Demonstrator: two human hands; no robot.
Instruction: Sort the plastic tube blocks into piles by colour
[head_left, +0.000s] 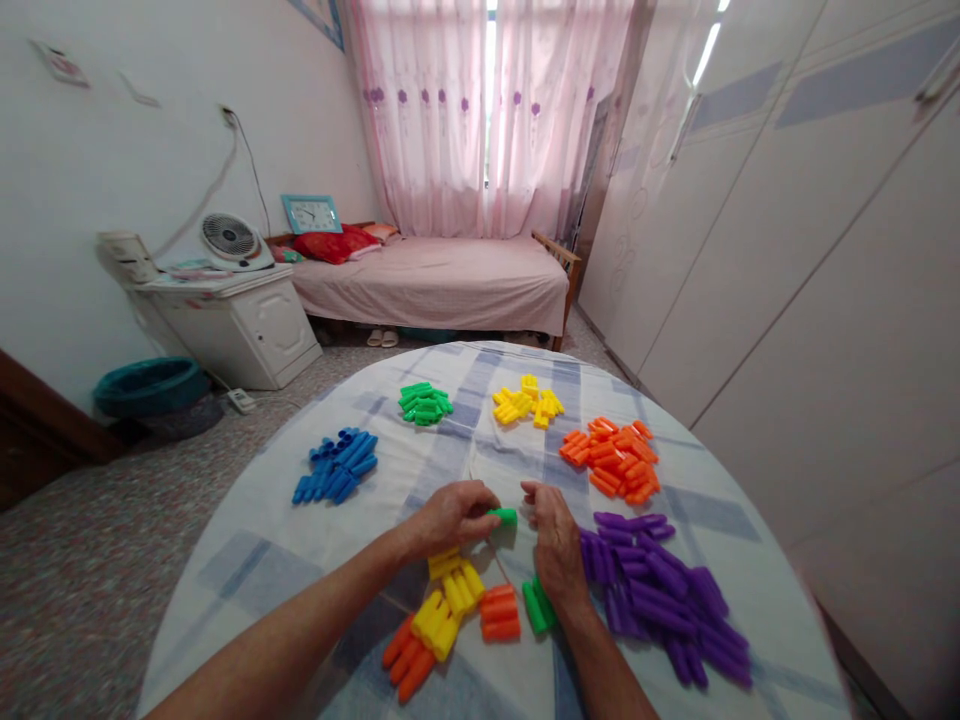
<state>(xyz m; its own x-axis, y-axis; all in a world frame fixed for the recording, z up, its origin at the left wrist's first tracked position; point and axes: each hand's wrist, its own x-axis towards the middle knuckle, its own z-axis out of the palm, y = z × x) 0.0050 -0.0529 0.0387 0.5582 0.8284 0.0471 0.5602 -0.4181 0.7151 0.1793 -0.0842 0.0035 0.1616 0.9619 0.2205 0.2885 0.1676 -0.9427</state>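
Note:
My left hand (455,515) reaches over the middle of the table, thumb and fingers pinched on the end of a green plastic cap (504,517). Just right of it, my right hand (555,535) has bent fingers, apart, with nothing visible in them. Below the hands lie small groups of similar tube-shaped caps: yellow caps (436,622), partly covered by my left hand at the top, orange caps (500,613) and darker orange caps (408,660). Green caps (537,606) lie beside my right wrist, which hides part of them. Purple caps (667,590) are heaped right of that forearm.
Farther out on the round, cloth-covered table (247,600) are piles of blue caps (337,467), green caps (425,403), yellow caps (527,402) and orange caps (615,458). Beyond stand a bed (450,275), a white cabinet (262,335) and a wardrobe (750,250).

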